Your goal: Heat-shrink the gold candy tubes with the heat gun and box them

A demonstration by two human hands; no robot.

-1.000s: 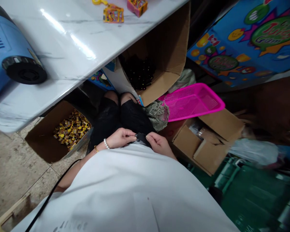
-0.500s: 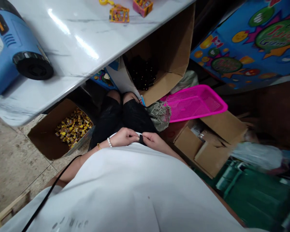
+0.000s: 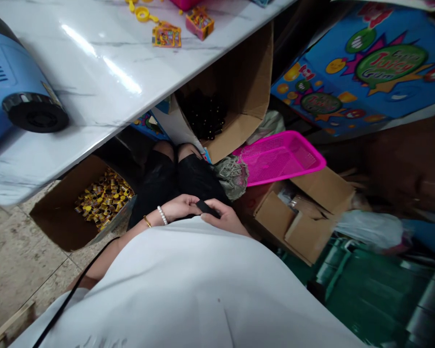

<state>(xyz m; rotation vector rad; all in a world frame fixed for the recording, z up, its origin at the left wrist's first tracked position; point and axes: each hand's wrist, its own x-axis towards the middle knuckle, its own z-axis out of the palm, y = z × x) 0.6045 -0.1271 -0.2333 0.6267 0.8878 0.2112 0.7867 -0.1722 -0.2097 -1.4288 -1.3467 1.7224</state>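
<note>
Across the upper left, a marble-patterned table (image 3: 112, 43); at upper right, a blue Juicy Gum carton (image 3: 358, 92). Below the table edge, a cardboard box (image 3: 255, 77), open toward the lap (image 3: 195, 179), probably for easy reach of the dark pieces (image 3: 205, 113) inside. By the left leg, a 2nd box (image 3: 54, 212) of yellow pieces (image 3: 105, 200), seemingly set close for the same reason. To the right, a pink basket (image 3: 286, 154). On the table, a blue tool (image 3: 18, 72), apparently laid aside to free 2 hands.

Right hand (image 3: 226, 217) closed narrowly round a black piece (image 3: 207, 209), thumb on the near side. Left hand (image 3: 181, 207) pinched just as narrowly at the piece's left end, likely for steadying. Black piece tilted between 2 hands, over the lap, perhaps held low for arm comfort; finer detail hidden by fingers.
</note>
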